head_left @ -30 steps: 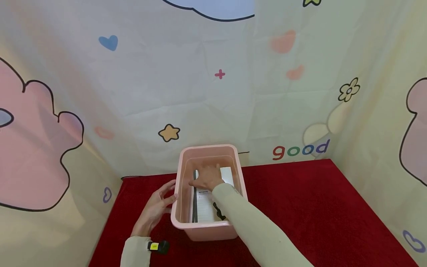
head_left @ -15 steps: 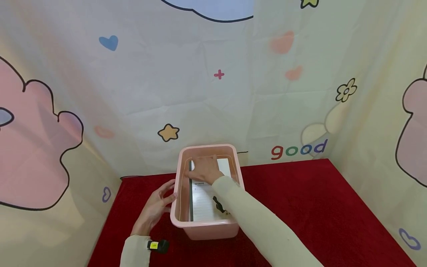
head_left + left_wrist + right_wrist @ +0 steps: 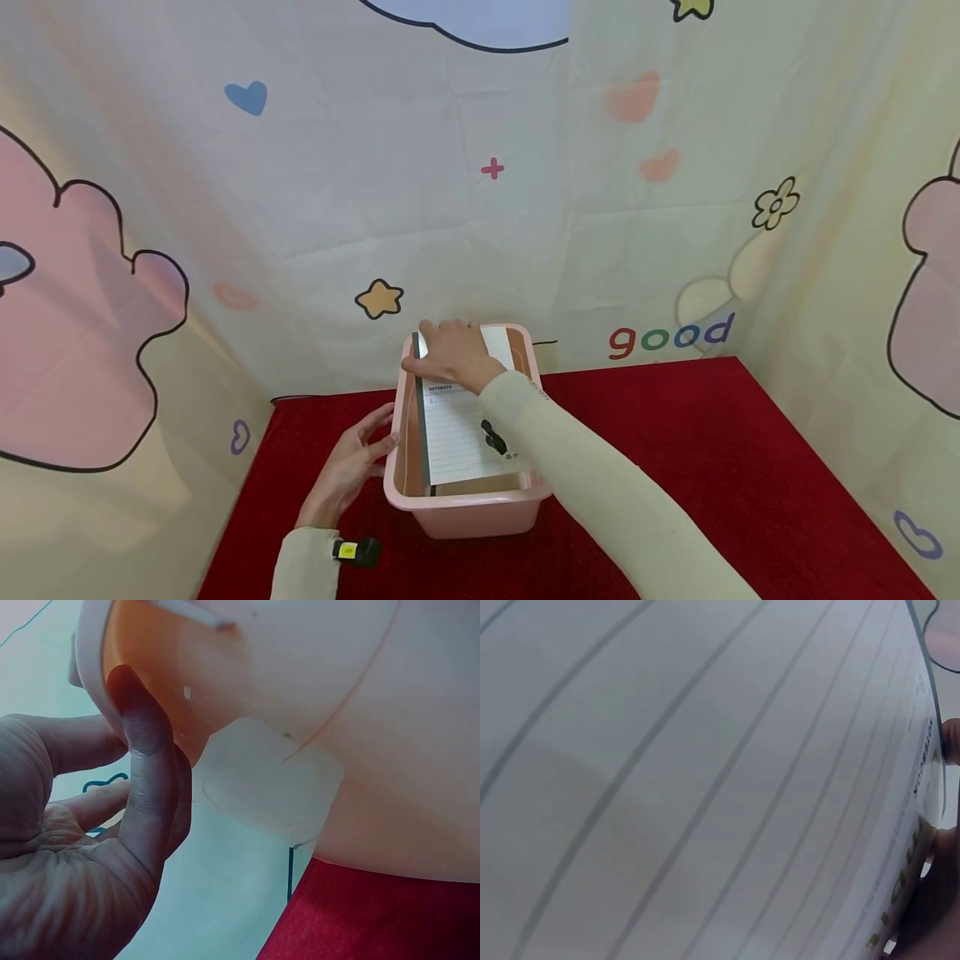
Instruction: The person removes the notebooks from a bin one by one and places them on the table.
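A lined notebook [image 3: 457,437] with a dark left edge slants up out of a pink plastic bin [image 3: 476,521] in the head view. My right hand [image 3: 453,358] grips its upper part, the thumb at the dark edge. Lined paper [image 3: 705,765] fills most of the right wrist view, where fingers [image 3: 949,847] show at the right edge. My left hand [image 3: 348,471] holds the bin's left rim. Up close in the left wrist view, the curled digits of that hand [image 3: 82,840] meet the rim and the bin wall [image 3: 390,750].
The bin stands on a red cloth-covered table [image 3: 652,450] near its back edge. A printed fabric backdrop [image 3: 525,250] hangs behind and along both sides. Black camera mounts sit at the wrists, the left one [image 3: 363,552] with a yellow label.
My right hand has lifted the notebook from lying low inside the bin, raising its far end to about rim height. The left hand and the bin have stayed in place.
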Tool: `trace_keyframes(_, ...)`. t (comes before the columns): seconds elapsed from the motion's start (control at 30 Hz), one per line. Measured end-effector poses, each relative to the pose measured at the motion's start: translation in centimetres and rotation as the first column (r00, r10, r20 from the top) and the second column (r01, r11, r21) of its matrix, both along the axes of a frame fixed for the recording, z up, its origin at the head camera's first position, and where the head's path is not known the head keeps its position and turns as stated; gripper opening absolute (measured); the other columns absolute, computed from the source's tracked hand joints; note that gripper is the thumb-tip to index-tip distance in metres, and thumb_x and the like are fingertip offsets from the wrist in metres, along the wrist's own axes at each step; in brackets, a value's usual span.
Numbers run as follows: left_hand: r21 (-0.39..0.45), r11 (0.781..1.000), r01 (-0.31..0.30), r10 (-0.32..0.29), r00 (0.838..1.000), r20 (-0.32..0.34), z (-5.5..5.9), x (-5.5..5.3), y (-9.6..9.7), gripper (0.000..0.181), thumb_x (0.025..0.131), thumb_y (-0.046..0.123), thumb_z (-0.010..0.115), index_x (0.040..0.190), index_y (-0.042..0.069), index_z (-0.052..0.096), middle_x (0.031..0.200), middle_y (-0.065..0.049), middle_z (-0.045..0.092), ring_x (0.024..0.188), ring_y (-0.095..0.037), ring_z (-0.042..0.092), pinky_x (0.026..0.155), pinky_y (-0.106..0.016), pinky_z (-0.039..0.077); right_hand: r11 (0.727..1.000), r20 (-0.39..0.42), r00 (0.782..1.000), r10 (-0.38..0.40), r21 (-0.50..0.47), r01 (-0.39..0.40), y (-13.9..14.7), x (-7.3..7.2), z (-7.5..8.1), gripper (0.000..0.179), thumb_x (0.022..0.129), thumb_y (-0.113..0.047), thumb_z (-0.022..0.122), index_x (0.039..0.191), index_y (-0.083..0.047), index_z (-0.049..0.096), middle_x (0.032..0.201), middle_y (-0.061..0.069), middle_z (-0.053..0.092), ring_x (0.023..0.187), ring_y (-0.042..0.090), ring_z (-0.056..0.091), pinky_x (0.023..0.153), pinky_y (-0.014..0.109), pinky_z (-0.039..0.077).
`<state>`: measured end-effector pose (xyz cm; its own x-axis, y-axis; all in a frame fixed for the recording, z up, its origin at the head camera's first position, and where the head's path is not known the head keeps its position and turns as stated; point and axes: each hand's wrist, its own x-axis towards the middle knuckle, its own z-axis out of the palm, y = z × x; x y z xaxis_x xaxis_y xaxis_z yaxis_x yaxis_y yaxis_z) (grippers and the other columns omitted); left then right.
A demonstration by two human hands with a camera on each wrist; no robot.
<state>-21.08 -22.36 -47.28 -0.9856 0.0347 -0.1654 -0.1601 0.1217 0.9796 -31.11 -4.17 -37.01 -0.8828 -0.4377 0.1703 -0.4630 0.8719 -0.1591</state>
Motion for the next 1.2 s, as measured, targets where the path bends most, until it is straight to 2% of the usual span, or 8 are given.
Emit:
trace_keyframes(0.33, 0.008, 1.000, 0.004, -0.004, 1.000, -0.015, 0.0, 0.2, 0.1, 0.062, 0.094, 0.015, 0.066, 0.149, 0.019, 0.039, 0.151, -0.015, 0.040, 0.119, -0.039, 0.058, 0.081, -0.045, 0.060, 1.000, -0.086, 0.996, 0.024, -0.012, -0.025, 1.4, 0.0, 4.5, 0.059, 0.087, -0.060, 0.047, 0.129, -0.019, 0.053, 0.105, 0.004, 0.067, 0.093, 0.021, 0.060, 0.083, 0.042, 0.042)
trace_keyframes(0.6, 0.042, 0.999, 0.008, -0.007, 1.000, -0.013, -0.1, 0.2, -0.1, 0.060, 0.094, 0.013, 0.065, 0.148, 0.020, 0.041, 0.150, -0.013, 0.042, 0.117, -0.041, 0.059, 0.080, -0.045, 0.060, 0.998, -0.147, 0.989, 0.022, -0.061, -0.031, 4.1, 0.0, 7.2, 0.047, 0.084, -0.053, 0.050, 0.110, -0.016, 0.056, 0.087, 0.001, 0.062, 0.081, 0.019, 0.056, 0.073, 0.039, 0.038)
trace_keyframes(0.83, 0.049, 0.999, 0.021, -0.019, 0.999, -0.028, -0.3, 0.2, 0.0, 0.059, 0.095, 0.012, 0.064, 0.148, 0.019, 0.041, 0.150, -0.014, 0.042, 0.112, -0.041, 0.062, 0.077, -0.044, 0.061, 0.996, -0.176, 0.984, -0.017, -0.089, 0.001, 7.7, -0.3, 7.6, 0.040, 0.081, -0.050, 0.048, 0.101, -0.016, 0.054, 0.081, 0.000, 0.056, 0.078, 0.019, 0.052, 0.070, 0.039, 0.034)
trace_keyframes(0.97, 0.049, 0.999, 0.013, -0.011, 0.999, -0.032, -0.3, 0.2, 0.1, 0.058, 0.095, 0.013, 0.064, 0.148, 0.019, 0.042, 0.150, -0.014, 0.042, 0.112, -0.041, 0.062, 0.077, -0.043, 0.061, 0.996, -0.202, 0.979, -0.035, -0.089, 0.017, 10.0, -0.4, 7.3, 0.035, 0.080, -0.048, 0.049, 0.094, -0.016, 0.051, 0.077, 0.002, 0.054, 0.074, 0.020, 0.051, 0.067, 0.038, 0.031)
trace_keyframes(1.2, 0.056, 0.998, 0.018, -0.016, 0.999, -0.038, -0.2, 0.3, -0.1, 0.059, 0.095, 0.011, 0.063, 0.149, 0.018, 0.040, 0.151, -0.014, 0.042, 0.111, -0.038, 0.063, 0.077, -0.043, 0.061, 0.995, -0.223, 0.972, -0.080, -0.075, 0.064, 14.1, -0.5, 6.3, 0.036, 0.081, -0.048, 0.053, 0.093, -0.014, 0.052, 0.077, 0.002, 0.056, 0.076, 0.022, 0.053, 0.068, 0.038, 0.030)
